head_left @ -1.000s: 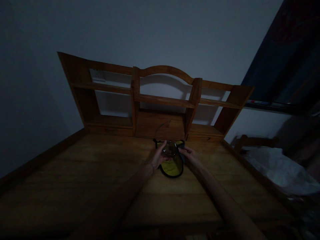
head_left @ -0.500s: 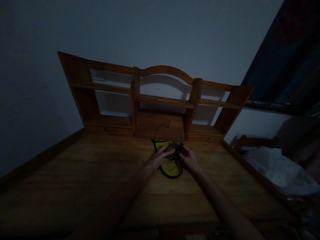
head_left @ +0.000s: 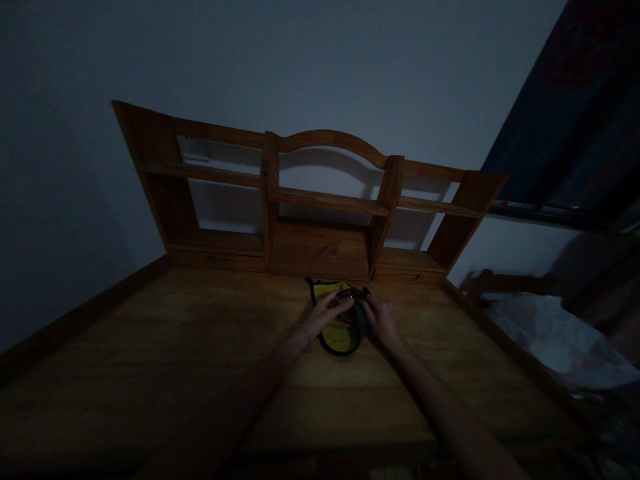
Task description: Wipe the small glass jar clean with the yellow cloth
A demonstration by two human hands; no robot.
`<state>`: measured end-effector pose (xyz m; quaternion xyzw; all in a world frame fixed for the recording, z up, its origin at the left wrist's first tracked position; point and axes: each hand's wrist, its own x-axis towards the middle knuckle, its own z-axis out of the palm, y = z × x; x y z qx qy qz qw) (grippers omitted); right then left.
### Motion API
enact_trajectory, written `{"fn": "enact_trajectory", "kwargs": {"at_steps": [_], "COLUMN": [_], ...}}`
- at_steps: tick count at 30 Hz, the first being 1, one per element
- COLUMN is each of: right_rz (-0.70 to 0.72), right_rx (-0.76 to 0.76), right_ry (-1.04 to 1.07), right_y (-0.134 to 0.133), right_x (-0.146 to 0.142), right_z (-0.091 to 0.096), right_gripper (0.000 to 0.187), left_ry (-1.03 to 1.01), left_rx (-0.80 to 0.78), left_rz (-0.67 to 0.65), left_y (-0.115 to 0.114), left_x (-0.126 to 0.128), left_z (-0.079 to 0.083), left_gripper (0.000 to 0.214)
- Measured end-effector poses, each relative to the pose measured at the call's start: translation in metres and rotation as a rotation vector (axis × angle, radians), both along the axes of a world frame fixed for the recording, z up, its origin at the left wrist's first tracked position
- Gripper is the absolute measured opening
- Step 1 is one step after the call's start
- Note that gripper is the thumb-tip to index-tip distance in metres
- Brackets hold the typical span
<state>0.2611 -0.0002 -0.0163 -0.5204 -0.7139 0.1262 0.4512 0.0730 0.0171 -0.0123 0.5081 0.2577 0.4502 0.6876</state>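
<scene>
A yellow pouch with black trim lies on the wooden desk, just in front of the shelf unit. A small dark roundish object sits on the pouch's far end, too dim to name. My left hand rests on the pouch with its fingers curled onto that object. From the other side, my right hand grips the same object, fingers closed around it. Both hands meet over the pouch.
A wooden hutch with open shelves stands at the back of the desk against a pale wall. A raised rim runs along the desk's left edge. To the right lie a white plastic bag and a dark curtain. The room is very dim.
Both hands lowered the small object from just above the pouch onto it and closed in tighter. The pouch now looks bunched up and narrower.
</scene>
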Motion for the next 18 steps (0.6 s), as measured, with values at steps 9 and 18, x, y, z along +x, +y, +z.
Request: {"fn": "enact_trajectory", "kwargs": {"at_steps": [9, 18], "right_rz": [0.009, -0.100], "right_rx": [0.022, -0.008], "right_ry": [0.142, 0.176], "right_y": [-0.001, -0.001], "right_x": [-0.001, -0.007], "right_z": [0.000, 0.004], "right_gripper": [0.025, 0.035], "left_ry": [0.183, 0.109], "left_rx": [-0.106, -0.112], "left_rz": [-0.035, 0.047], "left_y": [-0.006, 0.008], "left_x": [-0.004, -0.007], "left_z": [0.007, -0.012], "left_gripper": [0.058, 0.050]}}
